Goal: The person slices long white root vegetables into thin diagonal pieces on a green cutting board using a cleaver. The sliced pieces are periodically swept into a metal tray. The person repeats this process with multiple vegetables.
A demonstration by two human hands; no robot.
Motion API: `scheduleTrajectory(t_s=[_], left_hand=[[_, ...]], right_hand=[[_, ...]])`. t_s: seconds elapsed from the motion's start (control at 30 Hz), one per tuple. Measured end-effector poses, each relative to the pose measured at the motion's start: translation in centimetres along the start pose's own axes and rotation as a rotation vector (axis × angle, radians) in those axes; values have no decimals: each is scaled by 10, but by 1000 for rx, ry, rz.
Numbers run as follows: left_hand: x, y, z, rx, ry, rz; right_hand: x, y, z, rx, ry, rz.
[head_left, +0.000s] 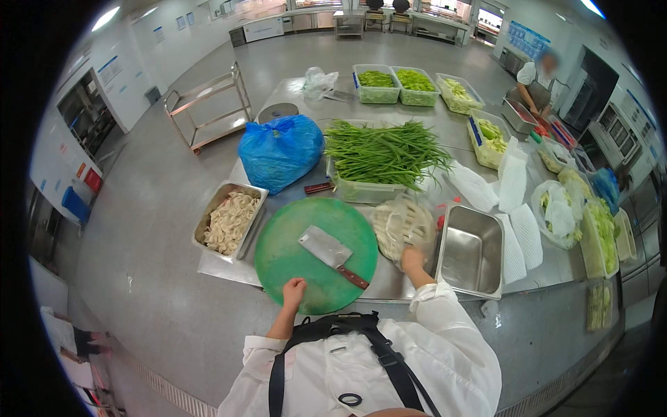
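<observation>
On the round green cutting board (278,240) lies a cleaver (326,247) with a brown handle. My left hand (294,292) is at the board's near edge, its fingers curled in with nothing visible in them. To the right of the board, my right hand (413,258) grips the near edge of a clear plastic bag (403,224) of pale pieces whose kind I cannot make out. Left of the board, a steel pan (200,233) holds pale, torn-looking pieces of food. Close by on the right is a steel pan (474,251) with a bare bottom.
Behind the board stand a full blue plastic bag (281,153) and a tub heaped with long green stalks (382,149). White textured sheets (513,177) lie at right. Tubs of cut greens (415,82) line the far side. A co-worker (538,87) stands far right; a cart (212,111) far left.
</observation>
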State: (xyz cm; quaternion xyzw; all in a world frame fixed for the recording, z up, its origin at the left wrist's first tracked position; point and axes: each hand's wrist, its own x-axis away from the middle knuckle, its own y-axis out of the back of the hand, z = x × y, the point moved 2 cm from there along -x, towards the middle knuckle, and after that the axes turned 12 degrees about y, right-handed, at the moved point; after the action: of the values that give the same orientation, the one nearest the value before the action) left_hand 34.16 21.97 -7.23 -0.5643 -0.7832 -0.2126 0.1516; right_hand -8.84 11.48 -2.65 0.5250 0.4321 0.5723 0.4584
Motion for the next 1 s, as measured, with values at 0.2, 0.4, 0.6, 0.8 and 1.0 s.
scheduleTrajectory(t_s=[0.2, 0.4, 0.6, 0.8, 1.0], left_hand=[[4, 13, 4, 41, 34, 23], [9, 15, 5, 26, 43, 36], [6, 14, 3, 73, 63, 17], [2, 5, -4, 70, 54, 62], [2, 0, -2, 101, 72, 60]], right_hand=[[15, 11, -1, -48, 99, 18], [-4, 20, -8, -96, 62, 159], [6, -7, -11, -199, 29, 108], [21, -14, -6, -214, -65, -9], [11, 70, -15, -509, 47, -16]])
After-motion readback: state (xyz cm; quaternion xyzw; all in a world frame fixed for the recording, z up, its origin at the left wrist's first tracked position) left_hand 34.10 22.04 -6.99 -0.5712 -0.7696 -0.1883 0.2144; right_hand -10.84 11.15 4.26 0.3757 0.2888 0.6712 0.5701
